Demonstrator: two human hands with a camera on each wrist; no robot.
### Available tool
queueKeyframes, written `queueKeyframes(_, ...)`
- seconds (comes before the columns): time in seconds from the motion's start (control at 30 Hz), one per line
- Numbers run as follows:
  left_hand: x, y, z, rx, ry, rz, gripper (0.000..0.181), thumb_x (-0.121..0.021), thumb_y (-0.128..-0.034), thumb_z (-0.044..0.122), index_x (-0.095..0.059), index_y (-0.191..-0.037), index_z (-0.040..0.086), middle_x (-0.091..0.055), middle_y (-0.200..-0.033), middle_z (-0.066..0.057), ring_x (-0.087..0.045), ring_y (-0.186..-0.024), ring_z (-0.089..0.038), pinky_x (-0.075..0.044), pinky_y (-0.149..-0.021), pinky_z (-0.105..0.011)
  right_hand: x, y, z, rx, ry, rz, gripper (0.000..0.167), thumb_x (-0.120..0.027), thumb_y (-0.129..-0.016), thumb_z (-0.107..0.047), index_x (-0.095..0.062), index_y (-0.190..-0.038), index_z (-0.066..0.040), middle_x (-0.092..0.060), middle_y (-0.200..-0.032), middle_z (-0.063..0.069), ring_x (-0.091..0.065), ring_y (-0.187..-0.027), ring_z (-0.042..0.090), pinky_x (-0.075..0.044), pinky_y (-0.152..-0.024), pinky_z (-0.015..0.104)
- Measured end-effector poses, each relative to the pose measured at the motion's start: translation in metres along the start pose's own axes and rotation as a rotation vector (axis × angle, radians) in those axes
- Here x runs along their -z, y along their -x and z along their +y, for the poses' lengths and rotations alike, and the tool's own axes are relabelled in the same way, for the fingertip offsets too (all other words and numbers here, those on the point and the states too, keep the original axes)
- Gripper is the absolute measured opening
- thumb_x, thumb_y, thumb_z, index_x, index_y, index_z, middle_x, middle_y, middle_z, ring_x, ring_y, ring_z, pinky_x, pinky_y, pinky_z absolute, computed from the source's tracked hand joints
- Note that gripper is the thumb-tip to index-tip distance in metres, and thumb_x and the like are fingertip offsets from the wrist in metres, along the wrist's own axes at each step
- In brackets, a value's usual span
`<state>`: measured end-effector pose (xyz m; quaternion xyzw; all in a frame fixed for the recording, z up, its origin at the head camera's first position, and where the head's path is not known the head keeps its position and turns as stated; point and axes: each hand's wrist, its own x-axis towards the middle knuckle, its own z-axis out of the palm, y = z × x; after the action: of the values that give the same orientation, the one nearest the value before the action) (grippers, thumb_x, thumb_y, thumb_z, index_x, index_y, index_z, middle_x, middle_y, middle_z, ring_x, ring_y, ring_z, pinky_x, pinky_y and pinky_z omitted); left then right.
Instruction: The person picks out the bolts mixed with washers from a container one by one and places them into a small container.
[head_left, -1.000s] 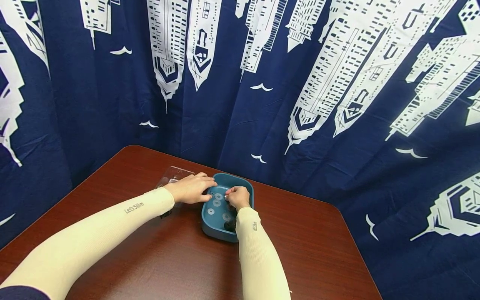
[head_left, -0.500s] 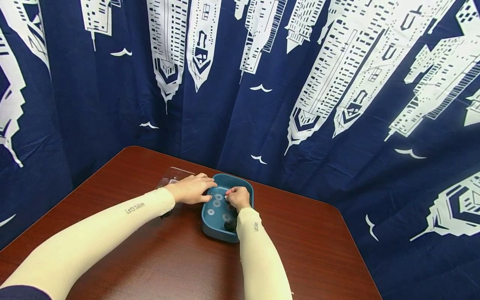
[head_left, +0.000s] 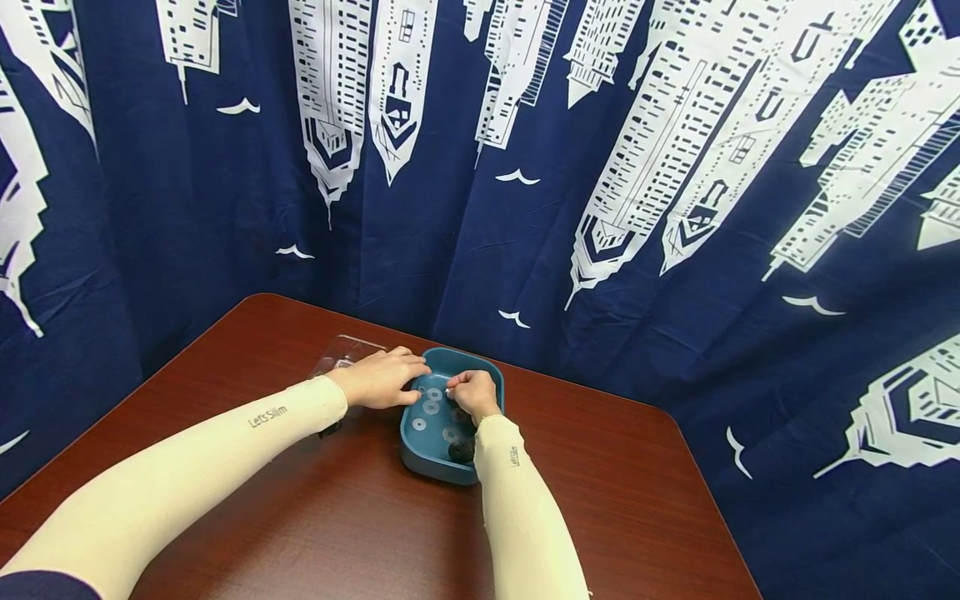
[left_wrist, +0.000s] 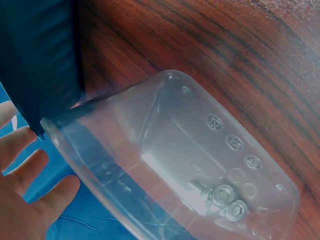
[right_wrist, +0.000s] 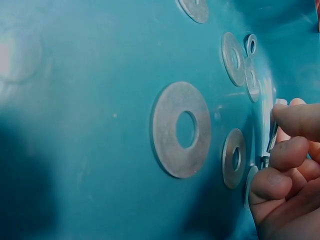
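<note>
A blue bin [head_left: 438, 468] stands on the table, with several flat metal washers [right_wrist: 182, 130] on its floor. My right hand [head_left: 477, 393] is inside it; in the right wrist view the curled fingers of that hand [right_wrist: 290, 170] pinch a small metal piece [right_wrist: 273, 137], mostly hidden. My left hand [head_left: 378, 378] rests on the bin's left rim with its fingers spread, and in the left wrist view this hand [left_wrist: 30, 180] shows beside the blue wall. Left of the bin is a clear plastic container [left_wrist: 220, 130] with hex-socket bolts [left_wrist: 223, 195] in it.
A dark round object [head_left: 461, 451] lies in the near right corner of the bin. The brown table [head_left: 337, 508] has rounded back corners. A navy curtain [head_left: 420, 267] with white building prints hangs behind it.
Both hands keep nearly the same places at the bin. The whole head view has shifted slightly.
</note>
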<state>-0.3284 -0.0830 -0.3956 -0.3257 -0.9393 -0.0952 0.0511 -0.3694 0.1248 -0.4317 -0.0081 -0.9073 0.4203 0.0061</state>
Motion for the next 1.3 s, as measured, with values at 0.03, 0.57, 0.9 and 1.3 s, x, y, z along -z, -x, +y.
queueKeyframes(0.03,0.000,0.000,0.000,0.001,0.002,0.000,0.052,-0.063,-0.0970,0.037,-0.057,-0.142,0.011,-0.054,-0.148,-0.013,-0.046,-0.137,-0.032,-0.042,-0.109,-0.055,0.001,0.001,-0.001,-0.001,-0.007,-0.005,0.006,-0.074,-0.083,-0.001,-0.075,-0.082,-0.007,-0.068,-0.084,0.006,-0.062,-0.076,0.019,-0.057,-0.067,0.032)
queueKeyframes(0.57,-0.003,-0.003,-0.001,0.027,0.020,-0.026,0.054,-0.062,-0.0965,0.038,-0.057,-0.143,0.012,-0.053,-0.149,-0.011,-0.045,-0.137,-0.030,-0.041,-0.110,-0.057,0.011,0.007,-0.009,0.044,-0.081,-0.054,0.010,-0.073,-0.084,0.001,-0.075,-0.093,-0.002,-0.069,-0.085,0.006,-0.060,-0.075,0.017,-0.049,-0.065,0.025)
queueKeyframes(0.9,0.001,-0.003,0.000,0.002,0.011,-0.018,0.051,-0.063,-0.0961,0.034,-0.058,-0.141,0.010,-0.056,-0.145,-0.011,-0.047,-0.133,-0.030,-0.045,-0.105,-0.056,0.018,0.002,-0.017,0.029,-0.160,-0.109,0.012,-0.072,-0.086,0.000,-0.074,-0.097,-0.001,-0.053,-0.065,-0.001,-0.039,-0.048,0.012,-0.032,-0.044,0.024)
queueKeyframes(1.3,0.002,-0.003,0.000,0.012,0.016,-0.019,0.051,-0.063,-0.0959,0.034,-0.058,-0.141,0.011,-0.055,-0.146,-0.012,-0.047,-0.133,-0.030,-0.044,-0.105,-0.057,0.025,0.004,-0.021,0.056,-0.186,-0.148,0.018,-0.071,-0.087,-0.002,-0.073,-0.104,0.001,-0.059,-0.072,0.000,-0.043,-0.052,0.013,-0.037,-0.049,0.028)
